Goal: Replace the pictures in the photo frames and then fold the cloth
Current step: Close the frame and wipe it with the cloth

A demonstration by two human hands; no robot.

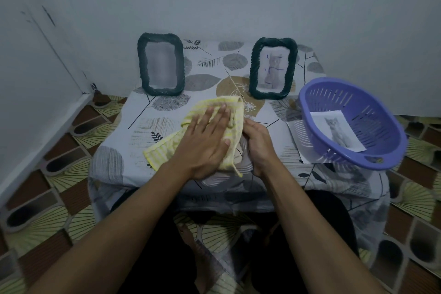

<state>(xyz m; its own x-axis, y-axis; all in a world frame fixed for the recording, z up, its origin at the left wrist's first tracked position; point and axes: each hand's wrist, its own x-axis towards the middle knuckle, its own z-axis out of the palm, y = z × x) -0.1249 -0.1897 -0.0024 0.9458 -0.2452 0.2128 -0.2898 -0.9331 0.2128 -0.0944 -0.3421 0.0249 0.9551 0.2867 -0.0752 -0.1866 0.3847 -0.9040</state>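
The yellow cloth (164, 148) lies mid-way across the desk (140, 126), long axis near-left to far-right, pinned under the left hand (205, 141) with its fingers straight, while the right hand (257, 145) curls its fingers round the right edge (likely folding leftward).

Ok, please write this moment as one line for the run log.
phase: folding | left hand: flat on yellow cloth | right hand: grips cloth's right edge | purple basket: holds cat picture

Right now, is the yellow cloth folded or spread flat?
Partly folded: the yellow cloth lies doubled over itself, the left hand pressing flat on it, the right hand gripping its edge.
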